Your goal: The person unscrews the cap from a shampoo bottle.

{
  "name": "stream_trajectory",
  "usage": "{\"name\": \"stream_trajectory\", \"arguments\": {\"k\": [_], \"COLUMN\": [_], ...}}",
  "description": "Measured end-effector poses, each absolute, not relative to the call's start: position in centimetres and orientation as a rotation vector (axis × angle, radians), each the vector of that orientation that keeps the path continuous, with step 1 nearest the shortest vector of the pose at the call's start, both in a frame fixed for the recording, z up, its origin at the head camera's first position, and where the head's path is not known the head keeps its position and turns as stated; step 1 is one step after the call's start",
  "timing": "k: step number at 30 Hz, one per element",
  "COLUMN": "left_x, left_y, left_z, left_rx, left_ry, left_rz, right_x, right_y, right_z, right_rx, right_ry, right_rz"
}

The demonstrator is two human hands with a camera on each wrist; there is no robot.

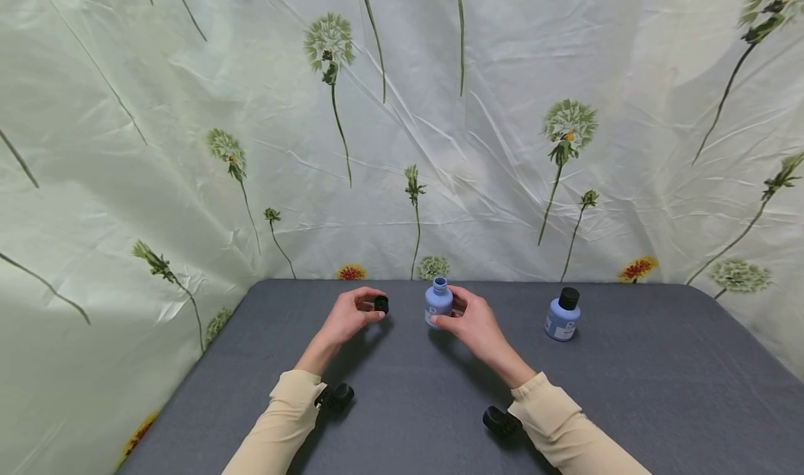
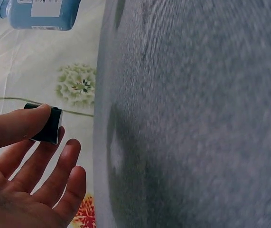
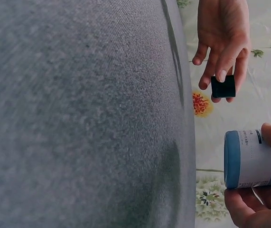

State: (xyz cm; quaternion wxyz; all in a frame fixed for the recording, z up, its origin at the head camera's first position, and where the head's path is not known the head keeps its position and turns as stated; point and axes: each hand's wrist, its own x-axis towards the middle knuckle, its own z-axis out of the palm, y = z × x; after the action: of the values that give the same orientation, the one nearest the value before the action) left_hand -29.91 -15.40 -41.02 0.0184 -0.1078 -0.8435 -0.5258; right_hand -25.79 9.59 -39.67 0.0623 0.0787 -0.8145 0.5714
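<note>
My left hand (image 1: 346,316) pinches a black screw cap (image 1: 381,304) between thumb and fingers, above the table. In the left wrist view the cap (image 2: 47,126) sits under the thumb, with the other fingers loosely spread. To its right, my right hand (image 1: 475,323) grips a small blue bottle (image 1: 437,300) by its body, upright, its threaded neck uncovered. The right wrist view shows the bottle's white label (image 3: 257,159) between thumb and fingers. Cap and bottle are apart. Both hands appear raised off the tabletop.
A second blue bottle (image 1: 562,318) with its black cap on stands on the grey table (image 1: 402,405), right of my right hand. Behind the table's far edge hangs a pale curtain (image 1: 490,147) printed with flowers. A black wrist camera (image 1: 342,396) sits on the left sleeve.
</note>
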Motion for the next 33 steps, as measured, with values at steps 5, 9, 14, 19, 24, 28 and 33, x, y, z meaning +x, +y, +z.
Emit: {"name": "stream_trajectory", "arguments": {"k": [5, 9, 14, 19, 24, 28, 33], "left_x": [-30.3, -30.6, -30.9, -30.9, -31.1, -31.4, -31.7], "left_y": [-15.6, -15.7, -16.0, -16.3, -16.7, -17.1, -17.6], "left_z": [-40.9, -40.8, -40.8, -40.8, -40.8, -40.8, -40.7], "left_rx": [-0.312, -0.312, -0.289, -0.273, -0.293, -0.309, -0.306], "left_ry": [-2.618, -2.636, -2.636, -2.662, -2.702, -2.728, -2.761], "left_rz": [-1.643, -1.646, -1.640, -1.609, -1.550, -1.495, -1.457], "right_x": [-26.4, -26.8, -27.3, -27.7, -28.1, -28.5, -28.9], "right_y": [9.1, 8.7, 8.1, 7.5, 7.1, 6.7, 6.2], "right_z": [-39.7, -39.8, -39.9, -40.0, -40.3, -40.5, -40.7], "right_rx": [0.243, 0.237, 0.239, 0.255, 0.261, 0.279, 0.275], "right_ry": [-2.472, -2.472, -2.465, -2.474, -2.480, -2.491, -2.523], "right_rz": [1.729, 1.742, 1.763, 1.767, 1.760, 1.718, 1.686]}}
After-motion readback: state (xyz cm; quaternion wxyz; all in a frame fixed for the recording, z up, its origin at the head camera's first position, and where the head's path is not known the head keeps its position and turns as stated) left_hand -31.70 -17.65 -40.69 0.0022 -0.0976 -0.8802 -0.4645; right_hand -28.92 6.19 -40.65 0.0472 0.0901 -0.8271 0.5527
